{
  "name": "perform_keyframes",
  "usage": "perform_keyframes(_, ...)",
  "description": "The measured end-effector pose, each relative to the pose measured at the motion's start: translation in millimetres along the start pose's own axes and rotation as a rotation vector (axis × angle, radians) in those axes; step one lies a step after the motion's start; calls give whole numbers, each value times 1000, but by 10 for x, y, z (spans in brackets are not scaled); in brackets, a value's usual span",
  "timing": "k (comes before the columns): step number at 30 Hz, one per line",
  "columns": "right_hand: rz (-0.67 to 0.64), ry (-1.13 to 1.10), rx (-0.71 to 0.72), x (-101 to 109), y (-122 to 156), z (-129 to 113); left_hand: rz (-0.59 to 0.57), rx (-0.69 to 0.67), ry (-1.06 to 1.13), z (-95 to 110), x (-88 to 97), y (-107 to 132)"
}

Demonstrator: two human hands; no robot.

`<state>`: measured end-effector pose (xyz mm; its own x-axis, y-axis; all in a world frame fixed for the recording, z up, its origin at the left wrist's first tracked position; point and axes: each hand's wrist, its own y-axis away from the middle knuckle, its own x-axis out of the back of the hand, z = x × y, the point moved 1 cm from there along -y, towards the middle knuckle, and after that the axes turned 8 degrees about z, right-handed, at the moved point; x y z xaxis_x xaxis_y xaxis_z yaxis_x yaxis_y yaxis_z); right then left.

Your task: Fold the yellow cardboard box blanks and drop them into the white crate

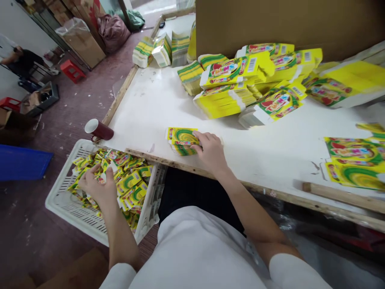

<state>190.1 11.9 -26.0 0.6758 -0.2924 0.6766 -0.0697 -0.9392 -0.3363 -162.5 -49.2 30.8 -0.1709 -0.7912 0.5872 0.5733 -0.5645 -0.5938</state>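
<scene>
My left hand [100, 186] hangs over a white plastic basket [72, 214] at the table's left front edge. Its thumb and fingers are apart, with nothing plainly between them. Many small yellow and green printed cartons [129, 182] fill the basket in a loose heap. On the white table, my right hand [211, 152] has its thumb and fingertips on the right end of a short stack of flat cartons [182, 140]. The far end of that stack is hidden behind the hand.
Bundles of flat cartons [222, 100] lie along the back, before a large cardboard sheet [285, 24]. More flat cartons [355, 162] and a wooden bar [343, 196] are at right. A dark red mug [104, 130] stands at the left edge. A red stool [72, 71] is on the floor.
</scene>
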Motion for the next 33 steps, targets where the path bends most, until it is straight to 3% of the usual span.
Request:
perform_keyframes(2,35,26,-1,10,13,-20,-76,57,199,113,-99,172)
perform_keyframes(5,115,-75,28,156,136,-174,-282,176,667,517,-319,620)
perform_keyframes(6,101,-151,55,217,201,-254,-383,210,828,686,-383,778)
perform_keyframes(9,-108,-447,168,326,458,-529,-618,364,1230,1159,-473,1128)
perform_keyframes(11,-212,-674,129,306,645,-680,-631,504,1384,1375,-463,1210)
perform_keyframes(13,-255,-881,40,221,792,-771,-568,611,1484,1486,-440,1198)
perform_keyframes(15,-237,-981,-47,115,865,-796,-529,660,1508,1507,-426,1156)
perform_keyframes(19,-110,-933,-108,31,797,-702,-593,687,1368,1401,-409,1162)
perform_keyframes(21,-83,-852,-64,75,727,-640,-598,685,1324,1338,-408,1213)
perform_keyframes(26,14,-576,179,254,651,-528,-460,624,1194,1171,-477,1255)
perform_keyframes(28,84,-480,226,323,634,-461,-561,566,1160,1087,-483,1160)
perform_keyframes(30,156,-353,285,392,611,-389,-761,465,1141,1011,-434,993)
perform_keyframes(33,207,-186,457,468,594,-339,-1047,169,1032,972,-284,733)
